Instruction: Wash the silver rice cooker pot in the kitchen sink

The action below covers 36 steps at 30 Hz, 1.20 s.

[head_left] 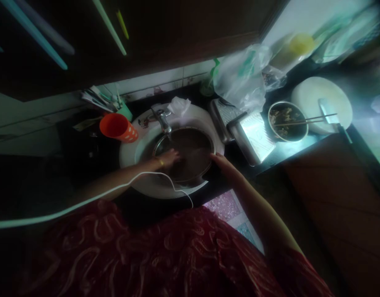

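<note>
A round metal basin (214, 144) full of dark brownish water sits in the white sink (137, 181) under the faucet (163, 121). My left hand (170, 158), with a yellow bangle at the wrist, reaches into the basin from the left. Its fingers dip towards the murky water, and their shape is hard to make out. At the basin's right rim my right hand (220, 161) grips the edge, thumb on top and the other fingers mostly hidden. Whatever lies under the water is hidden.
An orange cup (117, 127) stands left of the sink, beside a green holder (125, 111) with utensils. To the right are metal trays (254, 138), plastic bags (242, 80), a pot (288, 138) with chopsticks, and a white board (316, 97) with a knife (329, 111). A white cable (85, 202) crosses my left arm.
</note>
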Each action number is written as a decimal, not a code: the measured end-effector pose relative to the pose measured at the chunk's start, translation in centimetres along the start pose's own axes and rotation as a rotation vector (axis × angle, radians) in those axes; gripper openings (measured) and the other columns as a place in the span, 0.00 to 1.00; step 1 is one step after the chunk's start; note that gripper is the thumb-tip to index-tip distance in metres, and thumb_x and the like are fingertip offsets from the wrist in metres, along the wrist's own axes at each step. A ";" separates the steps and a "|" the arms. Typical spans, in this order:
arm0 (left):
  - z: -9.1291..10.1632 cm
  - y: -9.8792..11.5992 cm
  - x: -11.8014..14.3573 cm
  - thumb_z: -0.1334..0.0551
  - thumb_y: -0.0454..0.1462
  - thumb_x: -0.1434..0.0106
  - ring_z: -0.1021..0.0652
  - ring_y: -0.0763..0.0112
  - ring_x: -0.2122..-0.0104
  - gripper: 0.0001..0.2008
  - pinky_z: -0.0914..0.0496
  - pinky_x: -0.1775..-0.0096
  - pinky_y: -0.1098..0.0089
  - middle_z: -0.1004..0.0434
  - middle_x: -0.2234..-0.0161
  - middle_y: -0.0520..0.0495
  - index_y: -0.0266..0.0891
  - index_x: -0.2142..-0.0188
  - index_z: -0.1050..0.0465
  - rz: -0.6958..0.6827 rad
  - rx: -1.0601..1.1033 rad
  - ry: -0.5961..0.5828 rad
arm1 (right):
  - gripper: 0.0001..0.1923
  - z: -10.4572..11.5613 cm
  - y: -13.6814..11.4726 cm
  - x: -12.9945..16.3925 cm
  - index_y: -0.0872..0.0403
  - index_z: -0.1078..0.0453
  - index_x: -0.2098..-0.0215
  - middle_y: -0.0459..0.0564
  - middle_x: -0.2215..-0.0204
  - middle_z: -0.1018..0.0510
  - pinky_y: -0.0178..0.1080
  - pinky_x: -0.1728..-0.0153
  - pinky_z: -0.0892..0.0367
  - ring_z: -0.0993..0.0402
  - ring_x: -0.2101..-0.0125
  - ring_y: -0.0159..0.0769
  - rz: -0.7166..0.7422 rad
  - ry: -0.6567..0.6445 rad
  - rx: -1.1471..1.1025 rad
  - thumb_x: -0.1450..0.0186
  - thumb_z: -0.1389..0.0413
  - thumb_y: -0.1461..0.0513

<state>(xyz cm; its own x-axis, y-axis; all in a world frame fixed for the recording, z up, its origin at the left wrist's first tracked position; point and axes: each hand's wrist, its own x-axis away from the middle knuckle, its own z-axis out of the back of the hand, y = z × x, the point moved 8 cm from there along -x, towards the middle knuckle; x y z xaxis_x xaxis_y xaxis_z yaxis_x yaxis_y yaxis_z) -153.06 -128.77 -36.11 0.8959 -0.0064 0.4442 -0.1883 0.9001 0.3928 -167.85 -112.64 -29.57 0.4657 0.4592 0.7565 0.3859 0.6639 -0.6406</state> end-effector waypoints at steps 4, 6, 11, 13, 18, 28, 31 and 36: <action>-0.9 0.1 2.3 0.44 0.32 0.34 0.25 0.61 0.53 0.24 0.37 0.45 0.62 0.22 0.50 0.42 0.44 0.40 0.27 -0.092 0.101 -0.056 | 0.06 -0.2 0.0 0.4 0.57 0.28 0.62 0.46 0.76 0.24 0.32 0.73 0.30 0.27 0.76 0.32 -0.067 0.011 -0.064 0.38 0.42 0.64; -0.7 -0.4 2.5 0.45 0.32 0.34 0.25 0.60 0.54 0.26 0.36 0.46 0.61 0.22 0.50 0.40 0.42 0.38 0.29 -0.035 0.075 -0.042 | 0.04 -0.4 -0.2 0.7 0.58 0.29 0.64 0.46 0.77 0.24 0.32 0.75 0.31 0.27 0.77 0.32 -0.086 0.013 -0.072 0.37 0.43 0.65; -1.4 0.3 2.0 0.44 0.28 0.38 0.25 0.61 0.52 0.27 0.36 0.46 0.64 0.23 0.50 0.40 0.41 0.39 0.28 -0.039 0.085 -0.081 | 0.03 -0.4 -0.5 0.6 0.57 0.28 0.66 0.46 0.77 0.24 0.32 0.75 0.31 0.27 0.77 0.32 -0.091 0.017 -0.055 0.39 0.41 0.64; -1.5 0.4 1.9 0.43 0.28 0.39 0.24 0.62 0.51 0.28 0.35 0.47 0.66 0.24 0.50 0.41 0.41 0.39 0.28 -0.026 0.100 -0.081 | 0.04 -0.3 -0.3 0.3 0.57 0.28 0.65 0.47 0.76 0.24 0.32 0.75 0.30 0.27 0.77 0.32 -0.089 0.021 -0.054 0.39 0.41 0.64; -1.0 0.6 1.9 0.43 0.28 0.38 0.24 0.59 0.52 0.28 0.32 0.49 0.65 0.23 0.52 0.39 0.40 0.39 0.28 0.010 0.132 -0.059 | 0.07 -0.3 0.2 -0.4 0.57 0.29 0.64 0.47 0.76 0.23 0.32 0.75 0.30 0.26 0.77 0.32 -0.079 0.002 -0.065 0.39 0.39 0.63; -1.2 0.4 1.9 0.43 0.28 0.39 0.24 0.60 0.47 0.26 0.33 0.44 0.65 0.23 0.49 0.40 0.39 0.42 0.26 0.042 0.191 -0.063 | 0.08 -0.3 -0.4 0.4 0.58 0.30 0.62 0.45 0.77 0.25 0.32 0.76 0.32 0.28 0.77 0.31 -0.104 0.044 -0.023 0.38 0.39 0.62; -1.5 -0.2 1.5 0.42 0.28 0.40 0.24 0.61 0.46 0.28 0.33 0.44 0.65 0.23 0.46 0.40 0.38 0.39 0.29 0.070 0.236 -0.052 | 0.08 -0.2 -0.4 0.5 0.57 0.31 0.62 0.44 0.78 0.26 0.32 0.77 0.33 0.29 0.78 0.31 -0.113 0.051 -0.009 0.38 0.39 0.62; -1.6 -0.6 1.4 0.42 0.28 0.40 0.23 0.63 0.48 0.23 0.30 0.45 0.67 0.21 0.47 0.41 0.38 0.46 0.24 0.076 0.283 -0.066 | 0.10 -0.2 -0.1 0.1 0.57 0.31 0.62 0.44 0.77 0.26 0.32 0.76 0.32 0.29 0.77 0.31 -0.116 0.043 0.000 0.38 0.38 0.61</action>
<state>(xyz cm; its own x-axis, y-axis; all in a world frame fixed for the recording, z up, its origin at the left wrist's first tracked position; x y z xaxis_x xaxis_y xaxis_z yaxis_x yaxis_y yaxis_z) -151.06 -128.58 -36.98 0.8485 0.0191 0.5288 -0.3663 0.7423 0.5610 -167.75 -112.78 -29.49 0.4515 0.3537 0.8192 0.4388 0.7114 -0.5490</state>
